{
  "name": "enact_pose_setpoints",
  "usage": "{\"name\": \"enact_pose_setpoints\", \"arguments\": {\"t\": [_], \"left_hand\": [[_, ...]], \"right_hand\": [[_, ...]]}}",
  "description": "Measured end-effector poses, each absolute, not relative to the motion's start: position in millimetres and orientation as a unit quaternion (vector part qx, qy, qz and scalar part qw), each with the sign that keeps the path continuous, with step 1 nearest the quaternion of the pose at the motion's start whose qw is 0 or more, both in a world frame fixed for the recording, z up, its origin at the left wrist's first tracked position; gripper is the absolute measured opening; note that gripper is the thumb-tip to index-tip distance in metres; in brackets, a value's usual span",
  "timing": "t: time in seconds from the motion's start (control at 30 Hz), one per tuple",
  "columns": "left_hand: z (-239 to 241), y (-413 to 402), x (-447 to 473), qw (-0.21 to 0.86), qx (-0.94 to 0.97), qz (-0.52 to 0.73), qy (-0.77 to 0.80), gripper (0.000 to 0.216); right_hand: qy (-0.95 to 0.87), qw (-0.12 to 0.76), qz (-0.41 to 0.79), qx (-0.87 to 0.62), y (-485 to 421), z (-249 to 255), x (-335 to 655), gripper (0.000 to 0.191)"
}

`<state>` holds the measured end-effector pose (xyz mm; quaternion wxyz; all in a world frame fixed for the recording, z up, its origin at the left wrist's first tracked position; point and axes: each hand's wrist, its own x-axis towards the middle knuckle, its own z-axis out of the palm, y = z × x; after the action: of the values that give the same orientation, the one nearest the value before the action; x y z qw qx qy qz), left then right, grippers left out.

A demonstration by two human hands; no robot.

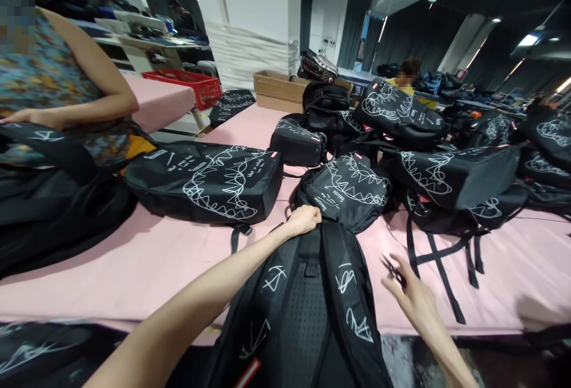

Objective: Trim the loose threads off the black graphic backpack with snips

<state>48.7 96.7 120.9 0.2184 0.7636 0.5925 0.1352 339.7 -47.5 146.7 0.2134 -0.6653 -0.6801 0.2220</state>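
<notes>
A black backpack (307, 310) with white scribbles on its shoulder straps stands in front of me, its padded back panel facing me. My left hand (304, 220) is closed around the top of it, where the carry handle would be; the handle itself is hidden. To the right, apart from the backpack, my right hand (413, 296) grips small dark thread snips (393, 271), blades pointing up and left. Just beyond my left hand, another black backpack (352, 188) with white zigzag drawings lies on the pink table (178, 275).
More printed black backpacks lie left (214, 182) and are piled right (455, 174), with loose straps hanging over the pink cloth. A cardboard box (279, 91) and a red crate (191, 85) stand farther back. At left, a person in a floral top (57, 84) handles another black bag (57, 197).
</notes>
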Motion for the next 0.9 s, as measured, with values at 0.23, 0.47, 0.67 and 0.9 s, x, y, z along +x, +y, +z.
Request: {"name": "enact_pose_setpoints", "arguments": {"t": [0.23,0.47,0.67,0.9], "left_hand": [[114.0,95.6,47.9,0.205,0.747,0.117,0.621,0.015],[120.9,90.4,50.0,0.212,0.742,0.102,0.628,0.019],[126.7,89.2,50.7,0.215,0.744,0.093,0.626,0.020],[125.7,90.0,51.8,0.207,0.741,0.084,0.633,0.020]], "right_hand": [[-0.788,0.172,0.100,-0.582,54.5,182.9,245.2,0.023],[-0.827,0.021,0.076,-0.557,92.6,175.1,219.6,0.022],[-0.846,-0.032,0.003,-0.531,89.8,184.8,207.9,0.020],[-0.843,-0.039,-0.017,-0.536,84.1,189.4,193.0,0.018]]}}
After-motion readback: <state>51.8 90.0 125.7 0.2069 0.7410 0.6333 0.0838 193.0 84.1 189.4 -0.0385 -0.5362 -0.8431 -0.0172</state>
